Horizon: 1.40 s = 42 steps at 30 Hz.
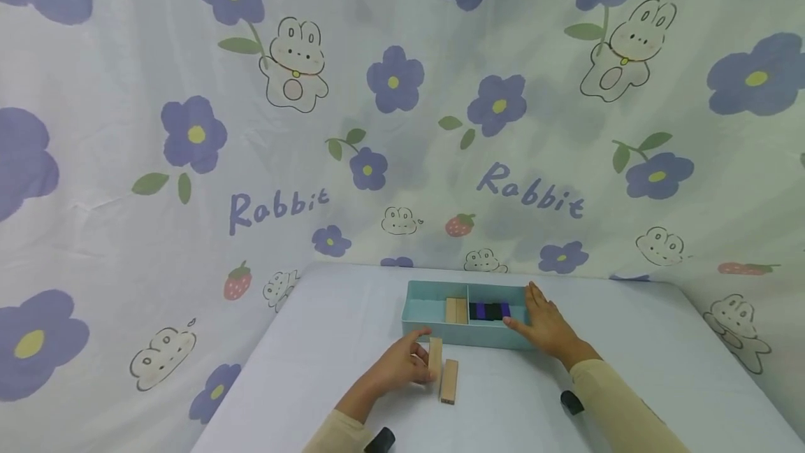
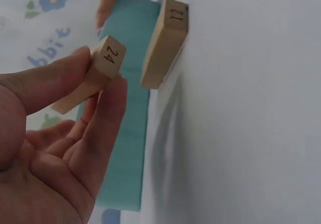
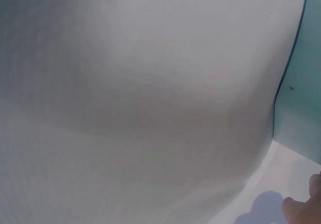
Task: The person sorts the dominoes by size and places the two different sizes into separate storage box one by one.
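Observation:
My left hand (image 1: 402,362) pinches a wooden block (image 1: 435,355) between thumb and fingers, in front of the teal box (image 1: 434,335). The left wrist view shows "24" on the end of this block (image 2: 109,57). Just right of it on the table lies a second wooden block (image 1: 449,382), its end marked with a number. At the box's right end rests my right hand (image 1: 550,327), fingers extended along the side and thumb at the front rim. Only a few fingertips (image 3: 303,209) show in the right wrist view, near the box wall (image 3: 301,93).
A divider (image 1: 468,303) splits the box in two. Wooden blocks (image 1: 456,310) lie in the left compartment against it, and black and purple pieces (image 1: 490,311) in the right one. Behind the white table (image 1: 352,306) hangs a printed curtain (image 1: 402,138).

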Each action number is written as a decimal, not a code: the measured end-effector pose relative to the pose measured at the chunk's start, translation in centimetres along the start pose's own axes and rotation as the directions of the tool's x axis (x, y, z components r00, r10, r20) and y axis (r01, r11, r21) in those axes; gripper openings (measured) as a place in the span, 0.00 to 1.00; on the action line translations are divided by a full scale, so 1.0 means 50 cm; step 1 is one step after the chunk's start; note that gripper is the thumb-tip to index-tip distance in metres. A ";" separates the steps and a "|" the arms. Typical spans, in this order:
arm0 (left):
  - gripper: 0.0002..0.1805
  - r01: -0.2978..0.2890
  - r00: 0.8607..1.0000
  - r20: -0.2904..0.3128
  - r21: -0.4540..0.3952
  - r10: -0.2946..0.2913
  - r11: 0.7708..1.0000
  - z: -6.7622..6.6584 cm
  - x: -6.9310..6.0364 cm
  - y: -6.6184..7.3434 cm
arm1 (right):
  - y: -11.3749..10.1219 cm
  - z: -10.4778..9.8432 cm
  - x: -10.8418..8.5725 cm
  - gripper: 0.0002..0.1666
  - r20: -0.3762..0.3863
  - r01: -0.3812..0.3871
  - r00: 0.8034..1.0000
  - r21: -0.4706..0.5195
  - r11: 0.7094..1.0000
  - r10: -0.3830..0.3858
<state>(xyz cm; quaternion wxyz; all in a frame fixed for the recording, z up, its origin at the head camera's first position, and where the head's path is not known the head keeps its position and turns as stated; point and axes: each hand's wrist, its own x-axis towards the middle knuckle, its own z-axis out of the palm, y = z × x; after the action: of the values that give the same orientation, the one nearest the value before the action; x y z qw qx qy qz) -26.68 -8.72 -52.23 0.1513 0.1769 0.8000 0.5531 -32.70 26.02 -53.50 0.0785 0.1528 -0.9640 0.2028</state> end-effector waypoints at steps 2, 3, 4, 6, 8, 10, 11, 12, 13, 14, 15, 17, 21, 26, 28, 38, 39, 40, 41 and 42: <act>0.46 -0.016 1.000 -0.012 0.012 0.016 1.000 -0.006 0.003 0.006 | 0.000 0.001 0.000 0.62 -0.002 0.001 1.000 0.002 1.000 -0.001; 0.45 -0.021 1.000 -0.018 0.017 0.022 1.000 -0.009 0.004 0.010 | 0.000 0.001 0.000 0.62 -0.002 0.002 1.000 0.001 1.000 -0.002; 0.44 -0.024 0.999 -0.025 0.026 0.024 0.999 -0.012 0.005 0.013 | 0.000 0.001 0.000 0.62 -0.002 0.002 1.000 0.000 1.000 -0.002; 0.42 -0.023 0.999 -0.031 0.039 0.024 0.999 -0.017 0.008 0.019 | 0.000 0.002 0.000 0.62 0.002 0.001 1.000 -0.002 1.000 -0.001; 0.41 -0.019 0.999 -0.037 0.052 0.021 0.998 -0.022 0.012 0.023 | 0.000 0.002 -0.001 0.62 0.004 0.002 1.000 -0.003 1.000 -0.002; 0.41 -0.016 0.999 -0.042 0.058 0.018 0.998 -0.027 0.016 0.026 | 0.000 0.001 -0.001 0.62 0.004 0.004 1.000 -0.008 1.000 -0.004; 0.41 -0.014 0.999 -0.042 0.061 0.016 0.998 -0.030 0.018 0.026 | 0.000 0.001 -0.001 0.62 0.006 0.005 1.000 -0.012 1.000 -0.005; 0.41 -0.013 0.999 -0.044 0.061 0.016 0.998 -0.032 0.021 0.027 | 0.000 0.001 -0.001 0.62 0.005 0.006 1.000 -0.014 1.000 -0.006; 0.41 -0.014 0.999 -0.045 0.061 0.017 0.998 -0.034 0.023 0.029 | 0.000 0.001 -0.001 0.62 0.004 0.007 1.000 -0.015 1.000 -0.006; 0.41 -0.018 0.999 -0.043 0.057 0.021 0.998 -0.037 0.025 0.030 | 0.000 0.000 -0.001 0.62 0.006 0.006 1.000 -0.016 1.000 -0.006; 0.41 -0.022 0.999 -0.042 0.053 0.024 0.998 -0.040 0.028 0.031 | 0.000 0.000 -0.001 0.62 0.006 0.007 1.000 -0.018 1.000 -0.007; 0.41 -0.026 0.999 -0.037 0.031 0.028 0.999 -0.045 0.033 0.033 | -0.001 -0.001 -0.001 0.62 0.008 0.004 1.000 -0.014 1.000 -0.003; 0.41 -0.018 0.999 -0.030 -0.034 0.017 0.999 -0.055 0.045 0.033 | -0.001 -0.001 -0.001 0.62 0.013 -0.004 1.000 -0.012 1.000 0.004; 0.41 0.007 0.999 -0.036 -0.074 -0.010 0.997 -0.065 0.053 0.032 | -0.001 -0.001 0.001 0.62 0.014 -0.005 1.000 -0.019 1.000 0.006; 0.41 0.010 0.999 -0.038 -0.075 -0.013 0.997 -0.069 0.055 0.034 | 0.000 -0.002 0.001 0.62 0.019 -0.002 1.000 -0.017 1.000 0.003; 0.38 0.021 0.999 -0.046 -0.065 -0.025 0.998 -0.097 0.068 0.033 | 0.005 0.001 0.000 0.62 0.019 0.012 1.000 -0.012 1.000 -0.012; 0.38 0.027 0.998 -0.046 -0.072 -0.031 0.997 -0.100 0.071 0.033 | 0.005 0.001 0.000 0.62 0.018 0.013 1.000 -0.013 1.000 -0.013; 0.37 0.034 0.998 -0.048 -0.082 -0.038 0.996 -0.103 0.073 0.033 | 0.005 0.002 0.001 0.61 0.020 0.014 1.000 -0.014 1.000 -0.013; 0.37 0.040 0.998 -0.049 -0.091 -0.045 0.995 -0.106 0.076 0.034 | 0.005 0.003 0.002 0.61 0.020 0.013 1.000 -0.013 1.000 -0.013; 0.37 0.041 0.998 -0.049 -0.102 -0.046 0.994 -0.109 0.077 0.035 | 0.005 0.004 0.002 0.62 0.021 0.013 1.000 -0.010 1.000 -0.012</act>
<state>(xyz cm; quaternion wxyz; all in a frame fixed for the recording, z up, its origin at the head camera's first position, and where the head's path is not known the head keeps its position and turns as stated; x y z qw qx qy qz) -32.31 -10.94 -48.91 0.1517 0.1372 0.7782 0.5938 -32.90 26.13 -53.75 0.0705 0.1605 -0.9648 0.1958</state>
